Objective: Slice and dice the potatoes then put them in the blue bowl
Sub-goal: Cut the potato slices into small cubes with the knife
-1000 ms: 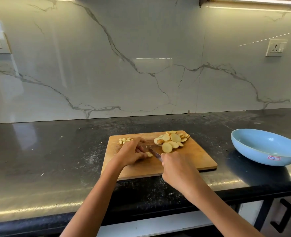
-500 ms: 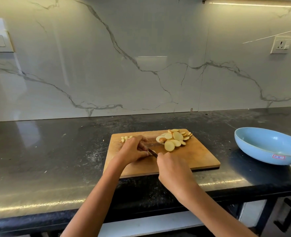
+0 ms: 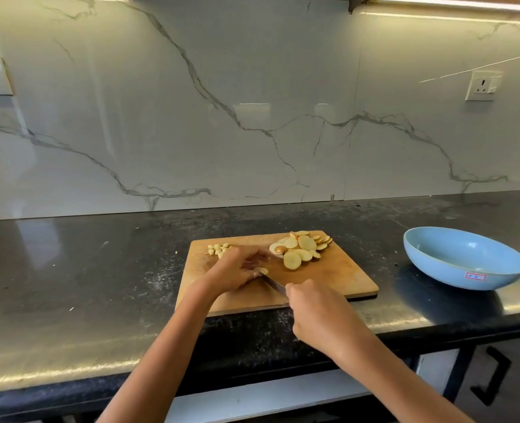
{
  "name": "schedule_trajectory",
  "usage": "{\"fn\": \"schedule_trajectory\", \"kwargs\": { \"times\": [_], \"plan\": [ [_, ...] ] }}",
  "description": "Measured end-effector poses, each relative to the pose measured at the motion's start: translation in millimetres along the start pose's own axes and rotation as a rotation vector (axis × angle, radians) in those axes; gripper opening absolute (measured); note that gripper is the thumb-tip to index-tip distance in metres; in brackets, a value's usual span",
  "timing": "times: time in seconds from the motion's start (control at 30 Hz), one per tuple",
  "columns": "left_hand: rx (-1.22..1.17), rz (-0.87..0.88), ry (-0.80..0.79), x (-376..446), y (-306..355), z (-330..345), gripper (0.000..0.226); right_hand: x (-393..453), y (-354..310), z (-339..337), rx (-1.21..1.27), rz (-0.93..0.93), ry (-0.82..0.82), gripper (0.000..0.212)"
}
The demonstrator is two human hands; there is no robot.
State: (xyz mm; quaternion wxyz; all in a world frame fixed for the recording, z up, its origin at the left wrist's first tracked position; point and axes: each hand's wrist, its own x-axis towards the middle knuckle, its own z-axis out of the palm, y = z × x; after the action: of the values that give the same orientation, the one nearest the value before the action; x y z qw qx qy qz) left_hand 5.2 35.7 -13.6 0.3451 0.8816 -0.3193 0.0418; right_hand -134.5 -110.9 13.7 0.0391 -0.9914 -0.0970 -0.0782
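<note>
A wooden cutting board (image 3: 338, 279) lies on the black counter. A pile of round potato slices (image 3: 301, 250) sits at its far right, and small diced potato pieces (image 3: 219, 249) lie at its far left. My left hand (image 3: 237, 270) curls over a potato slice (image 3: 263, 271) at the board's middle, holding it down. My right hand (image 3: 316, 312) grips a knife handle; the knife blade (image 3: 272, 283) points toward the left fingertips. The blue bowl (image 3: 466, 264) stands on the counter to the right of the board.
The black counter (image 3: 84, 285) runs left and right, with its front edge just under my forearms. A marble wall with a power socket (image 3: 481, 86) rises behind. A drawer handle (image 3: 493, 380) shows at lower right.
The knife blade has drawn back a little toward me along the slice held by my left hand. The camera view shifted slightly; the slices, dice and bowl stayed put.
</note>
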Motion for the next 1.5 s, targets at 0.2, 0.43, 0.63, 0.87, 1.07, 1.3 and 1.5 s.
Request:
{"fn": "schedule_trajectory", "kwargs": {
  "times": [0.2,0.43,0.63,0.87,1.07,1.3,1.5],
  "plan": [
    [0.026,0.016,-0.026,-1,-1,1,0.035,-5,14,-14,0.036,0.039,0.084,0.011],
    [0.086,0.042,0.072,-4,2,5,0.033,5,15,4,0.077,0.106,0.111,0.012],
    [0.155,0.043,0.163,-7,5,13,0.039,10,13,14,0.058,0.099,0.111,0.014],
    [0.133,-0.016,0.186,-7,0,8,0.036,15,9,17,0.043,0.050,0.131,0.009],
    [0.133,-0.038,0.215,-8,-4,6,0.035,17,11,14,0.044,0.065,0.185,0.015],
    [0.075,-0.061,0.173,-7,-5,7,0.032,18,8,13,0.048,0.066,0.151,0.014],
    [0.031,-0.069,0.196,-7,-8,7,0.025,19,4,12,0.056,0.045,0.145,0.014]
  ]
}}
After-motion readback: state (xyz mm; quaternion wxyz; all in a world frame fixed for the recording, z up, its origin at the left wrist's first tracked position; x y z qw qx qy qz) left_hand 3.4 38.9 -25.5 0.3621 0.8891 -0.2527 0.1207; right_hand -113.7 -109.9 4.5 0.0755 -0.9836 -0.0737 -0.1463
